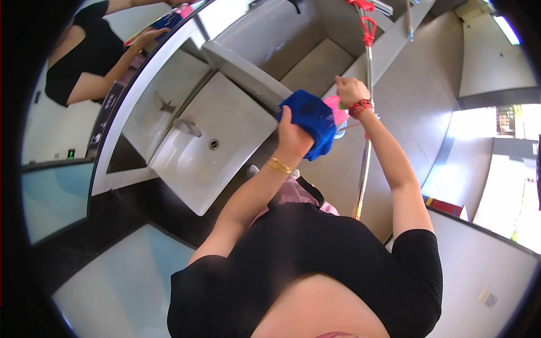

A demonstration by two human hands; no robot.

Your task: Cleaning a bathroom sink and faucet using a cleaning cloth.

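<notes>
My left hand (294,137), with a gold bracelet at the wrist, grips a blue cloth (309,115) that has darker, wet-looking patches. Its thumb lies on top and the other fingers are hidden behind the cloth. To the right, my right hand (352,91) is closed, red beads round its wrist. A soft-looking pink thing (337,110) sits between the cloth and this hand, with a speck of green beside it. What the right fingers hold is hidden. Both hands are held up in front of my body, right of the white washbasin.
The white washbasin (231,121) with a metal tap (187,127) stands on the left, below a mirror (67,124). A grey trough sink (253,34) lies beyond. Close by my right arm, a long metal pole (363,174) with red fittings leans upright.
</notes>
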